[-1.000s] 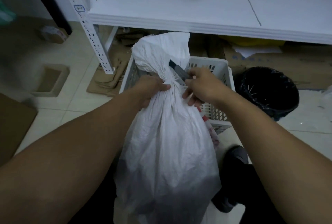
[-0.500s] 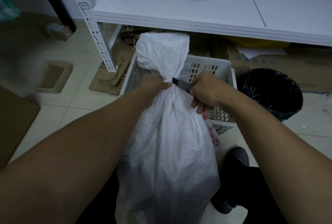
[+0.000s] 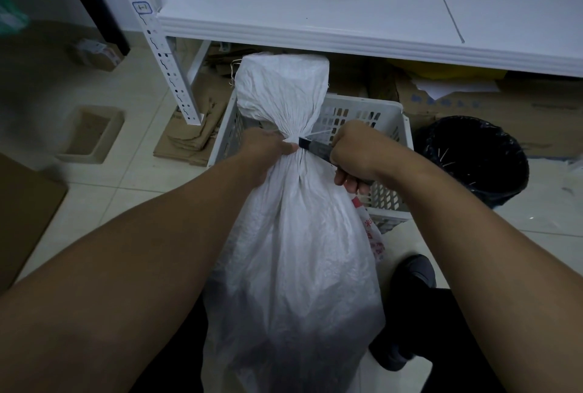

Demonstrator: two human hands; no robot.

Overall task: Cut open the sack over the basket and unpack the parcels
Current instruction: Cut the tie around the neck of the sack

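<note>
- Flattened cardboard (image 3: pixel 189 137) lies on the floor under the white shelf (image 3: pixel 315 30), left of the work. It plays no part here.
- Left hand (image 3: pixel 268 149): grip closed round the gathered neck of the sack, from the left, just under the flared top. Judged purpose: to hold the neck taut so the blade has something firm to cut against.
- Sack (image 3: pixel 293 250): white woven, upright between the forearms, top leaning over the basket. Neck not yet cut; the parcels are hidden inside.
- Cutter (image 3: pixel 315 148): the dark blade tip touches the neck at the binding. A thin white tie tail sticks out beside it.
- Right hand (image 3: pixel 356 153): grip closed round the cutter's handle, knuckles up, blade aimed left at the binding.
- Basket (image 3: pixel 407 140): white, perforated, on the floor behind the sack. Likely set there to catch the contents; I cannot tell what is in it.
- Black-lined bin (image 3: pixel 473 156) stands right of the basket, probably for scraps.
</note>
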